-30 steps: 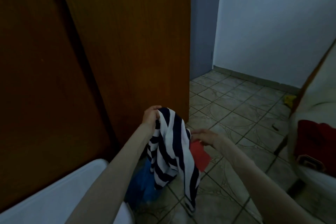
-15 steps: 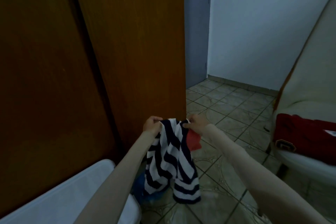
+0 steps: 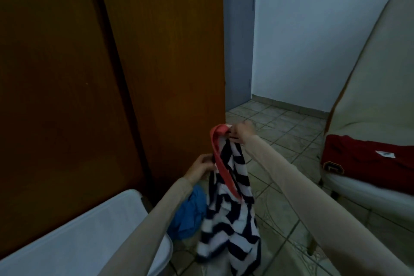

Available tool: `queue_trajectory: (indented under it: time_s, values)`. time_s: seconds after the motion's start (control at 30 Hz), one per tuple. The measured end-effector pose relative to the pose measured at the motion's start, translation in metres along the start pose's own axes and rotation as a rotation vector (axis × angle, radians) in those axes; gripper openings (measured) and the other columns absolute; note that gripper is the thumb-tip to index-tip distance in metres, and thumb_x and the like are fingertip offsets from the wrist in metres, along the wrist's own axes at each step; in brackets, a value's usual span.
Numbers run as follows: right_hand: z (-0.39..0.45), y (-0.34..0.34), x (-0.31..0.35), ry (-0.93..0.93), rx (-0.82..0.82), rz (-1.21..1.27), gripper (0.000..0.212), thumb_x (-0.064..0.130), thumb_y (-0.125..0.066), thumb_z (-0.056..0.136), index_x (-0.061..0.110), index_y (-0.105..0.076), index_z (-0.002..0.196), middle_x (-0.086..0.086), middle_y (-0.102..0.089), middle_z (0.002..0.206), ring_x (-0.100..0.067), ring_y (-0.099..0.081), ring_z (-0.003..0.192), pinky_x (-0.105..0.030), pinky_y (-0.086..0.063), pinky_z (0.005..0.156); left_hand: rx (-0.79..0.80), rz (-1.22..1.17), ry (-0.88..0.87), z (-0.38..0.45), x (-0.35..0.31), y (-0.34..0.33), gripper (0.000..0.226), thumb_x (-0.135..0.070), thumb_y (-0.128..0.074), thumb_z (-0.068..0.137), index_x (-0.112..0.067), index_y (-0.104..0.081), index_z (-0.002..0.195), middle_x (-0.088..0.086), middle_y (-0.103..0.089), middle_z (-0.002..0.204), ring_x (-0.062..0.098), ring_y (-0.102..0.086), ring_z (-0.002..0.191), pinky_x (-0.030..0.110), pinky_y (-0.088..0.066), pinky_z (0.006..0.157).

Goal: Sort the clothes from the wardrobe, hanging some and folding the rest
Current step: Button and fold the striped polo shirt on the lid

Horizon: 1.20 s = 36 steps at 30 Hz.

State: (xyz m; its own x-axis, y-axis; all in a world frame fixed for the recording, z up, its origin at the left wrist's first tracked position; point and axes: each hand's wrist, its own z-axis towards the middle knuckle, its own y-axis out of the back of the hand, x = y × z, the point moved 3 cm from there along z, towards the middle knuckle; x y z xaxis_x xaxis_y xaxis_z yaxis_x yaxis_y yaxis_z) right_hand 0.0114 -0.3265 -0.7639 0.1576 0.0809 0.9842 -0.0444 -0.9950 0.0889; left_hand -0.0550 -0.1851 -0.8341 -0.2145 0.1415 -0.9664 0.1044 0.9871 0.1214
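- While the right hand (image 3: 240,133) pinches the coral-trimmed top edge of the striped garment (image 3: 230,208) and holds it highest, the left hand (image 3: 200,168) grips that trim lower down.
- It hangs between both hands above the tiled floor (image 3: 280,219), before the wooden wardrobe door (image 3: 168,63).
- Blue cloth (image 3: 188,215) lies behind it.
- A folded red garment (image 3: 367,161) rests on the chair (image 3: 369,74) at the right.

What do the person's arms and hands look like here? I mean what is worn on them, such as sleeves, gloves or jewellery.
Both arms are covered by long, close-fitting sleeves in a plain pale beige, ending at the wrists. The left hand and the right hand are bare: no gloves show. No ring, watch or bracelet can be made out, though the picture is dim.
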Motion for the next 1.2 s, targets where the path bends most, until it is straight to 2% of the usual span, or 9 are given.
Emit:
queue_trajectory:
  time_s: [0.13,0.2,0.3,0.47,0.7,0.87,1.03,1.13,1.2]
  values:
    - [-0.005,0.013,0.015,0.272,0.024,-0.214,0.021,-0.011,-0.057,0.082,0.005,-0.067,0.091,0.002,-0.063,0.065,-0.020,-0.061,0.077,-0.035,-0.052,0.083,0.039,0.386,-0.076,-0.005,0.011,-0.001,0.081,-0.005,-0.069,0.080,-0.023,-0.021,0.143,0.001,-0.045,0.132,0.020,-0.045,0.121,0.028,-0.041,0.095]
    - [-0.008,0.018,0.020,0.362,-0.050,-0.306,0.021,-0.013,-0.057,0.081,0.003,-0.068,0.090,-0.008,-0.068,0.083,-0.025,-0.063,0.091,-0.023,-0.051,0.083,-0.022,0.440,-0.145,-0.001,0.015,-0.001,0.073,-0.008,-0.069,0.082,-0.019,-0.027,0.141,0.005,-0.051,0.129,0.018,-0.050,0.114,0.027,-0.044,0.093]
    - [-0.016,0.023,0.028,0.514,-0.157,-0.531,0.025,-0.011,-0.057,0.080,-0.001,-0.070,0.098,-0.012,-0.069,0.094,-0.022,-0.062,0.094,-0.002,-0.036,0.060,-0.091,0.489,-0.266,0.006,0.013,-0.001,0.040,-0.013,-0.054,0.094,-0.015,-0.042,0.133,0.007,-0.056,0.128,0.016,-0.054,0.112,0.028,-0.046,0.093]
    - [-0.016,0.028,0.031,0.589,-0.222,-0.715,0.012,0.008,-0.066,0.081,0.011,-0.070,0.092,-0.011,-0.072,0.087,-0.026,-0.066,0.089,-0.024,-0.045,0.071,-0.171,0.510,-0.292,0.012,0.010,0.003,0.028,-0.014,-0.045,0.098,-0.013,-0.042,0.126,0.008,-0.053,0.124,0.019,-0.053,0.111,0.032,-0.045,0.095]
    - [-0.024,0.029,0.033,0.676,-0.340,-0.882,0.016,0.030,-0.063,0.084,0.015,-0.066,0.088,-0.009,-0.064,0.090,-0.027,-0.059,0.090,-0.028,-0.037,0.064,-0.078,0.832,-0.472,-0.001,0.023,-0.011,0.097,-0.019,-0.077,0.072,-0.019,-0.010,0.143,0.002,-0.029,0.138,0.018,-0.041,0.122,0.034,-0.039,0.103]
    - [-0.029,0.024,0.034,0.742,-0.321,-0.907,0.021,0.026,-0.061,0.085,0.011,-0.066,0.098,-0.009,-0.053,0.105,-0.024,-0.048,0.106,-0.035,-0.034,0.084,-0.182,0.794,-0.424,-0.002,0.028,-0.026,0.109,-0.031,-0.083,0.065,-0.023,-0.010,0.145,0.001,-0.029,0.144,0.019,-0.037,0.129,0.042,-0.036,0.105]
    - [-0.033,0.025,0.033,0.718,-0.194,-0.754,0.015,0.020,-0.054,0.091,0.009,-0.055,0.081,-0.015,-0.061,0.079,-0.026,-0.054,0.072,-0.030,-0.033,0.058,-0.309,0.657,-0.416,0.003,0.014,-0.027,0.066,-0.012,-0.069,0.081,-0.019,-0.029,0.133,0.006,-0.051,0.124,0.018,-0.052,0.109,0.031,-0.045,0.091]
    - [-0.033,0.028,0.030,0.718,-0.210,-0.710,0.017,0.019,-0.053,0.092,0.013,-0.046,0.077,-0.015,-0.057,0.073,-0.024,-0.050,0.067,-0.032,-0.033,0.057,-0.343,0.683,-0.462,0.002,0.005,-0.022,0.027,-0.003,-0.052,0.091,-0.011,-0.043,0.115,0.009,-0.057,0.111,0.014,-0.055,0.093,0.025,-0.046,0.075]
    - [-0.032,0.030,0.028,0.704,-0.209,-0.673,0.014,0.018,-0.055,0.091,0.011,-0.048,0.082,-0.014,-0.057,0.075,-0.025,-0.052,0.069,-0.035,-0.037,0.059,-0.352,0.733,-0.521,0.003,0.002,-0.015,0.015,0.000,-0.049,0.091,-0.009,-0.048,0.103,0.010,-0.058,0.106,0.019,-0.057,0.094,0.031,-0.048,0.079]
